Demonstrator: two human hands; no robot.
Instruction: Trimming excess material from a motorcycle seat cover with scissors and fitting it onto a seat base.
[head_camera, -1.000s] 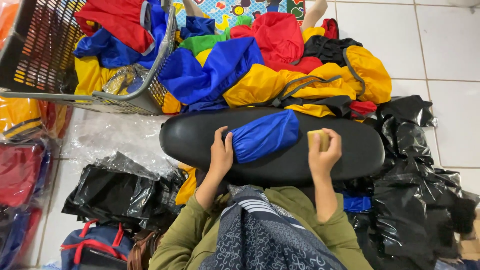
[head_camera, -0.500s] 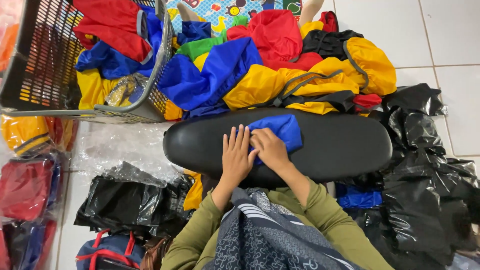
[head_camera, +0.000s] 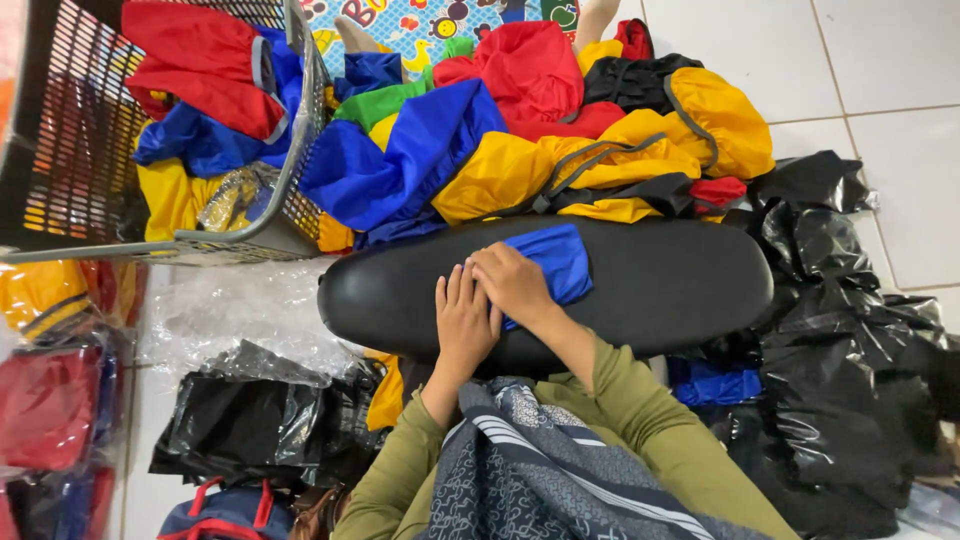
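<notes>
A small folded blue cloth (head_camera: 556, 258) lies on a black padded oval board (head_camera: 680, 285) in front of me. My right hand (head_camera: 512, 284) rests on the cloth's left end, fingers curled over it and pressing it down. My left hand (head_camera: 465, 322) lies flat beside it with its fingers together, touching the board and the cloth's edge. Both arms wear olive green sleeves.
Behind the board lies a heap of blue, yellow, red, green and black garments (head_camera: 520, 140). A dark mesh basket (head_camera: 60, 130) at the upper left holds more. Black plastic bags (head_camera: 850, 330) are piled at the right and the lower left (head_camera: 250, 420); packed red and yellow bundles (head_camera: 45, 400) lie at the left.
My hands were apart at the two ends of the blue cloth. They have come together at its left end, and the cloth is now a shorter bundle.
</notes>
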